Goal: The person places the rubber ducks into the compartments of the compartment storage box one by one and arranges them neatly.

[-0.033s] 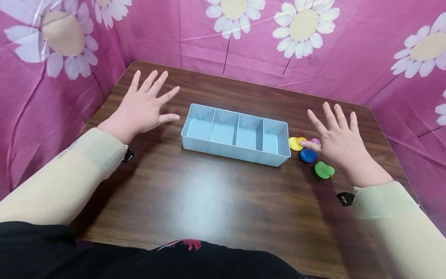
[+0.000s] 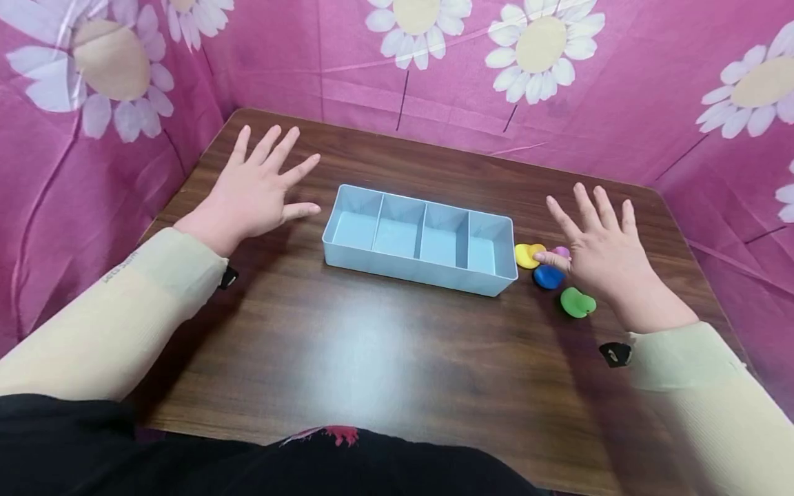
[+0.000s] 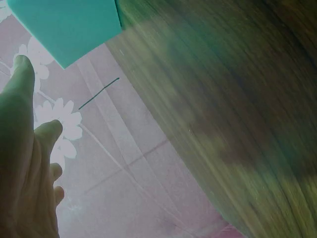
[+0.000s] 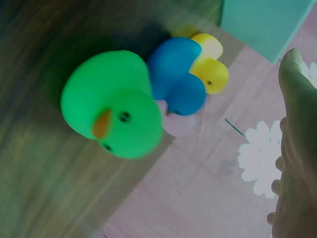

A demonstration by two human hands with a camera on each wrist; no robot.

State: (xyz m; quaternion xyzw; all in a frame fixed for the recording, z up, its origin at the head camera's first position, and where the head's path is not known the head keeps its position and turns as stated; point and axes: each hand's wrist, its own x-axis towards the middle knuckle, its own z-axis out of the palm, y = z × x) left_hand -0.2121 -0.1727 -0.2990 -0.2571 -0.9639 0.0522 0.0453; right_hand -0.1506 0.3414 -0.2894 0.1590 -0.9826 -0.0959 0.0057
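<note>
Begin at left hand (image 2: 251, 193), with fingers straight and fanned, gripping nothing. Move to light-blue box (image 2: 409, 270) on table (image 2: 279, 358); read long axis as left to right, with right end slightly lower in head view. Past right end, locate yellow duck (image 2: 525, 256), at or just beside box wall; unable to judge contact. Continue to blue duck (image 2: 548, 277), pink duck (image 2: 561, 251), partly hidden behind right hand (image 2: 608, 258), then green duck (image 2: 575, 303), lowest of the four in head view. Finish at right hand, with fingers straight and spread, holding nothing.

Take as key relation: ducks on thumb side, left of right fingers, well apart from left hand.

Compare views. In head view, note overlap of right thumb and yellow duck; in right wrist view, note visible gap, plus orange bill on green duck. For compartments, consult head view only.
</note>
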